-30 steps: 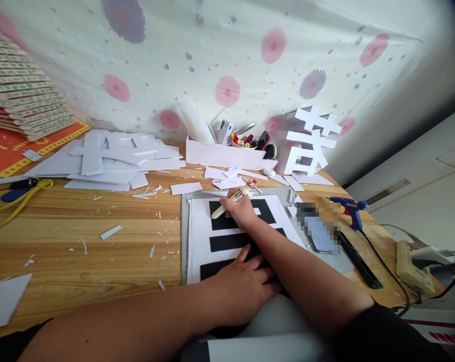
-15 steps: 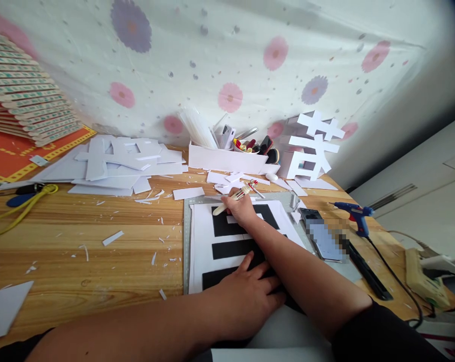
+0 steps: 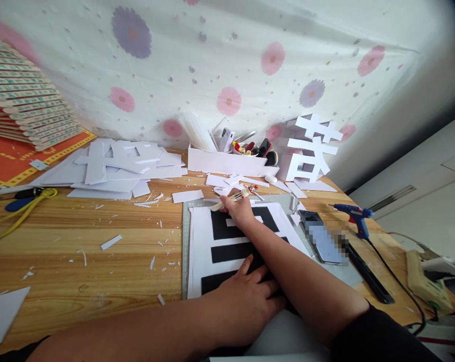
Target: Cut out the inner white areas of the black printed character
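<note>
A white pen (image 3: 218,206) with a small red ornament at its upper end is pinched in my right hand (image 3: 239,208). Its tip points left, at the upper left corner of a black printed shape (image 3: 222,229) on a white paper sheet (image 3: 201,226). Spread flat over the lower part of that sheet, my left hand (image 3: 252,296) presses on the black shapes with its fingers apart. My right forearm crosses above the left fingertips and hides part of the print. Beneath the sheet lies a grey-green cutting mat (image 3: 185,251).
White cut-out boards (image 3: 114,161) are stacked back left. A standing white character (image 3: 310,151) and a white organizer box (image 3: 223,163) are at the back. To the right lie a phone (image 3: 321,239), a black cutter (image 3: 369,271) and a blue glue gun (image 3: 358,216). Scraps litter the wooden table.
My right hand has shifted slightly left with the pen, its tip moving toward the corner of the black shape. My left hand stays flat in place. The camera view has tilted slightly.
</note>
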Available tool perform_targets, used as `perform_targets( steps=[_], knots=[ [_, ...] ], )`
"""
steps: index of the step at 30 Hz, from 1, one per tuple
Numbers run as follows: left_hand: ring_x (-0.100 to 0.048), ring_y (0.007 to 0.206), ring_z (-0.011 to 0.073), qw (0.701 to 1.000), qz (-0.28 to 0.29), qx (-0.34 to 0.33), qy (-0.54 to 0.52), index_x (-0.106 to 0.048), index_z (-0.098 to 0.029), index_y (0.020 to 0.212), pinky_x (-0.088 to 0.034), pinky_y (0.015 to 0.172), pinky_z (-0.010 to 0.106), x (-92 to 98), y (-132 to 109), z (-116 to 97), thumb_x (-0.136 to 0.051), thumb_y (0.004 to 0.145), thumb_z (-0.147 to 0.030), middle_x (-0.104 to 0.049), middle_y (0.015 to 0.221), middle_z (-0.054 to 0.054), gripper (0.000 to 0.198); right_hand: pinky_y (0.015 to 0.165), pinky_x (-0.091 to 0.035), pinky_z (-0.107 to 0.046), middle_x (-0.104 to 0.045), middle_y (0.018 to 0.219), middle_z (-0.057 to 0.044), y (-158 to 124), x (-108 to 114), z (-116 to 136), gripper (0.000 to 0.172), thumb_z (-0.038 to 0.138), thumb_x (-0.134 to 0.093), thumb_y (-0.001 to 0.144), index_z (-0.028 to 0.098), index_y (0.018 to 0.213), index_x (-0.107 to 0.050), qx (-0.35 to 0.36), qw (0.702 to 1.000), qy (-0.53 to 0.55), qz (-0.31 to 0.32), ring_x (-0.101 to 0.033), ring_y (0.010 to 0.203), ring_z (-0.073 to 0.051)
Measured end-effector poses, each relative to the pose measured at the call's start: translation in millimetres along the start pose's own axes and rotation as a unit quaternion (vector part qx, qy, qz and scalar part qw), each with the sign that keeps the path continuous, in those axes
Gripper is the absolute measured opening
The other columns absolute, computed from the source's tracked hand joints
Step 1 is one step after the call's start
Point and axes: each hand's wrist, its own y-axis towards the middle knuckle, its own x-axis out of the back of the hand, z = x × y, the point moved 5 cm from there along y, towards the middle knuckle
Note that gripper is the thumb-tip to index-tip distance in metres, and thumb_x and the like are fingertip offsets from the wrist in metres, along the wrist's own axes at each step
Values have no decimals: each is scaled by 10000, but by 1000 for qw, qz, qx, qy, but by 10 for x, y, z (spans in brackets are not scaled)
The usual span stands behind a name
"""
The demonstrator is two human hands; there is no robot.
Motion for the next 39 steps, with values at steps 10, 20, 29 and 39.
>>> perform_targets(
  steps=[10,20,29,39],
  knots=[
    [-343,1467,337,1000,-23,-12,9,-526,-227,1408,-238,1159,743,-20,-6,14,-428,1034,-246,-553,1496,84,387,504,-520,-272,-443,448,105,18,42,-35,335,430,-692,703,257,685,-406,-18,999,34,-24,-491,411,-113],
    [-339,1468,347,1000,-19,-4,-14,-548,-246,1373,-229,1147,770,-47,-13,42,-436,1029,-243,-570,1478,74,362,463,-481,-242,-516,482,70,-39,14,40,288,366,-711,680,242,653,-453,-20,999,-4,-28,-585,464,-138],
    [-362,1457,356,1000,-16,21,-11,-529,-299,1391,-105,1009,933,-67,-13,40,-480,1004,-223,-568,1488,59,398,482,-527,-260,-490,506,76,-7,69,-2,296,349,-693,668,245,619,-420,-27,997,-17,-69,-569,467,-130],
    [-350,1463,343,1000,-17,15,-9,-490,-305,1429,-93,1017,927,-76,-17,52,-427,1027,-239,-540,1513,73,413,475,-489,-251,-474,459,93,18,231,-60,263,335,-667,651,245,631,-421,-26,993,-37,-108,-531,460,-127]
  ],
)
